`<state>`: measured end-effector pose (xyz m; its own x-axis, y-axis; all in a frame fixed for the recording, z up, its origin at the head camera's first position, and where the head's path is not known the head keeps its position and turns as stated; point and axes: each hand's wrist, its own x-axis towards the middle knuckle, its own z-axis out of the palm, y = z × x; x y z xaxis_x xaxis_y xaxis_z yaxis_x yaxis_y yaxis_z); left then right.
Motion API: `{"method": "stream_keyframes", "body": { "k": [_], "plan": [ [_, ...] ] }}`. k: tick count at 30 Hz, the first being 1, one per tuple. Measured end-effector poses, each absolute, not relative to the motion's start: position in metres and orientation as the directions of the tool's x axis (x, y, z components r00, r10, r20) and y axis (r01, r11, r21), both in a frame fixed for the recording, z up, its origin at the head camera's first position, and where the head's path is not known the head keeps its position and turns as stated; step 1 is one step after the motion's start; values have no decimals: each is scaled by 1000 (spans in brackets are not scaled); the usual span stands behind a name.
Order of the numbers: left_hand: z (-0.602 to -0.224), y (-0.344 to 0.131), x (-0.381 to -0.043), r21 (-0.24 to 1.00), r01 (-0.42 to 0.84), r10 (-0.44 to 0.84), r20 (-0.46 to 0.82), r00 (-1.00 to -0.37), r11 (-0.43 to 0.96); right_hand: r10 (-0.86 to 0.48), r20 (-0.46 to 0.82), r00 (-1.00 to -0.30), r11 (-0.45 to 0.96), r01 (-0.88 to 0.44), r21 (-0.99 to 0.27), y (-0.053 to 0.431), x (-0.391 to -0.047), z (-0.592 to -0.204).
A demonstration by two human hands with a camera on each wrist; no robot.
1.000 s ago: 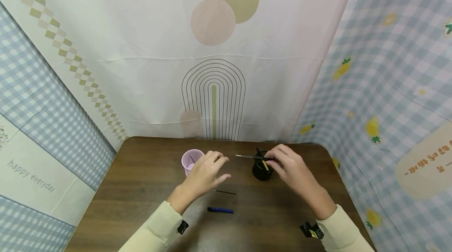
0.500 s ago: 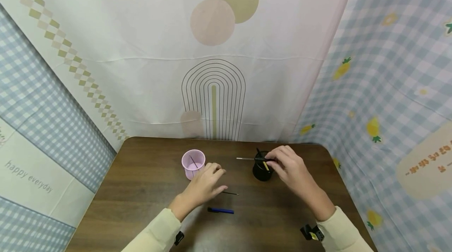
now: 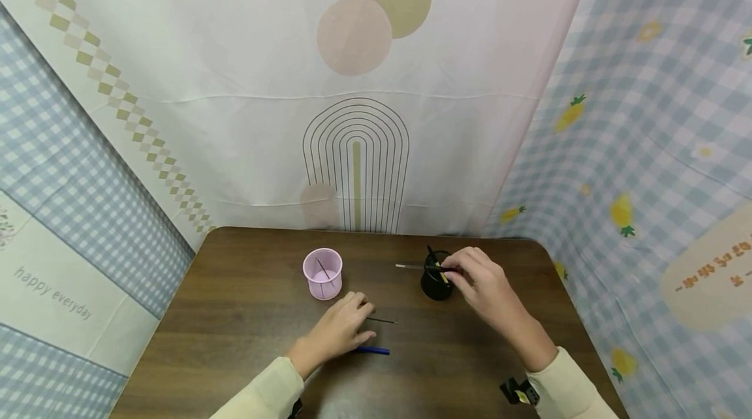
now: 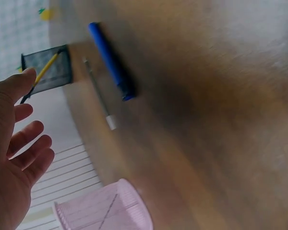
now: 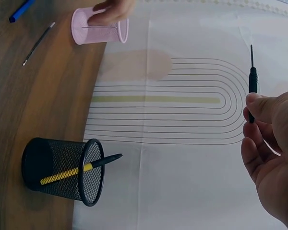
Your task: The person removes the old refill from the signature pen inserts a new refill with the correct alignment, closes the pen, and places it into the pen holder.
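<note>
Movement was mostly in the left hand [image 3: 337, 327]: within the last half second I saw it drop from beside the pink cup [image 3: 314, 288], lower half of the head frame just left of centre, to the left ends of the thin rod [image 3: 383, 321] and blue pen [image 3: 374, 350], bottom centre on the desk [image 3: 235, 314]. Fingers loosely spread, holding nothing; I couldn't tell if they touched either. Right hand [image 3: 482, 282], right of centre, barely shifted, pinching a slim black piece [image 5: 253, 81] crosswise above the black mesh cup [image 5: 62, 155]. My read: left had come within reach of the loose pieces; right's piece was in neither cup.
</note>
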<state>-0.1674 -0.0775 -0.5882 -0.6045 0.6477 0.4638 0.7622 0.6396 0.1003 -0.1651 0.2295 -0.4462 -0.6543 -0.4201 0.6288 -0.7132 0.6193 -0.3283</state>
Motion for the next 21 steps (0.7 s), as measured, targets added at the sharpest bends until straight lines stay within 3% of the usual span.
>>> {"method": "stream_keyframes", "body": {
  "k": [9, 21],
  "plan": [
    [-607, -74, -158, 79, 746, 687, 335, -645, 661, -433, 601, -672, 628, -703, -334, 232, -164, -449],
    [-620, -70, -149, 28, 748, 715, 272, -644, 663, -429, 627, -650, 638, -710, -298, 233, -164, -452]
  ]
}}
